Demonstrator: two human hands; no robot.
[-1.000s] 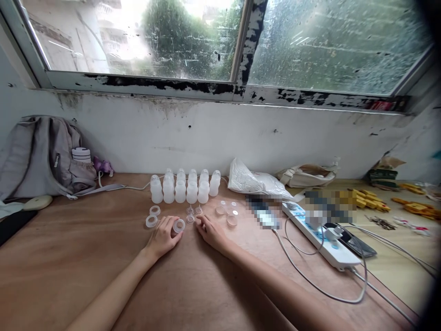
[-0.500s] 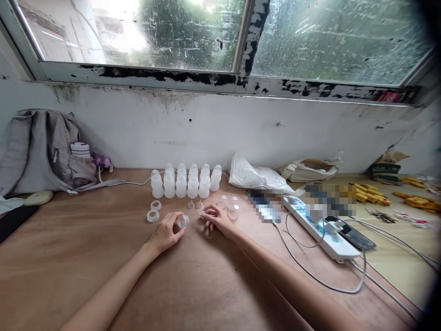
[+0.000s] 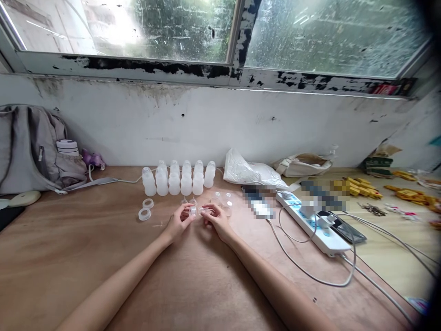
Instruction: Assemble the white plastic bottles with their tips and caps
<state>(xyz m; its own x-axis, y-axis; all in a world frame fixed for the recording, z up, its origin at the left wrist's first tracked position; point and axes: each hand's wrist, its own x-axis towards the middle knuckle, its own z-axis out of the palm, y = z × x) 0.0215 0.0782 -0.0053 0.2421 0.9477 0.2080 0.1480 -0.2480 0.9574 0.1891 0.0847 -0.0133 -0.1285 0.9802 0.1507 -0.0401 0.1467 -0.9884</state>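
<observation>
From my remote seat, the left hand (image 3: 178,223) pinches a translucent ridged ring (image 3: 192,211) between thumb and fingers, its side turned toward me. Just to its right, the right hand (image 3: 220,223) has its fingertips curled together on a small clear piece (image 3: 203,211); its exact shape I cannot tell. The 2 pieces sit almost level, with a narrow gap between them. To handle them well, I would grip the ring by its outer edge so its opening stays free, pinch the clear piece lightly, as it looks soft, and line up both centres squarely before any contact.

Left of the left hand, 2 loose rings (image 3: 144,214) lie flat on the wooden table (image 3: 165,276). Just beyond the fingertips are 2 clear pointed parts (image 3: 193,201), partly hidden. Beyond the right hand rest small clear discs (image 3: 228,203). Farther past both hands stands a cluster of frosted bottles (image 3: 186,185). Right of the right hand runs a white power strip (image 3: 310,225); I see no legible lettering on it. Far beyond, on the window ledge, a red-and-black packet (image 3: 385,88) seems printed, but too small for me to read. No brand is readable anywhere.
</observation>
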